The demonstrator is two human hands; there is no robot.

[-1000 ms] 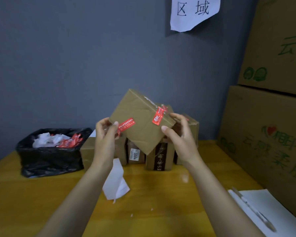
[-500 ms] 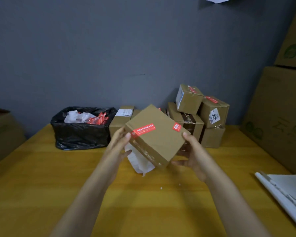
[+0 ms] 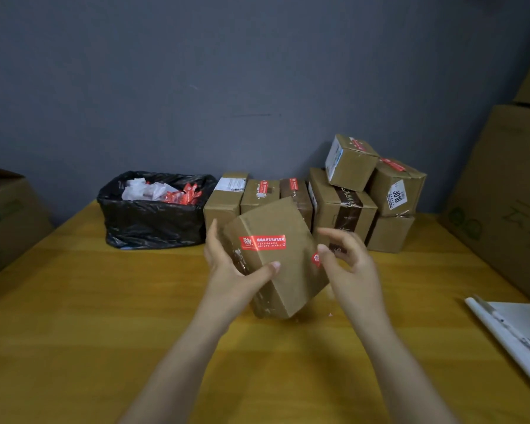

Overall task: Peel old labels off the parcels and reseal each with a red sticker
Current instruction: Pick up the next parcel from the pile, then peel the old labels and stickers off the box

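The person holds a brown cardboard parcel (image 3: 291, 283) up in the air, just above the yellow counter (image 3: 135, 316). The parcel is tipped to one side. A long red sticker (image 3: 263, 242) sits flat on its top face. A small red sticker (image 3: 315, 258) wraps over the right edge.

I think the job now is to make sure that small sticker is stuck down well. To do it right, hold the parcel firm with one hand so it does not wobble. Then rub the sticker flat with a thumb, first on the top face, then round the edge. Push out any bumps. If a corner lifts, press it again. The bare side of the parcel has bits of old tape on it, so it may be worth a look for leftover label too.

The left hand (image 3: 230, 270) grips the parcel's left side. Its thumb lies across the front and its fingers reach up behind. The arm comes up straight from below.

The right hand (image 3: 349, 264) holds nothing. Its fingers are spread and gently bent. Its thumb tip is just beside the small sticker. I cannot tell if it touches.

More parcels (image 3: 346, 206) are stacked by the wall behind.
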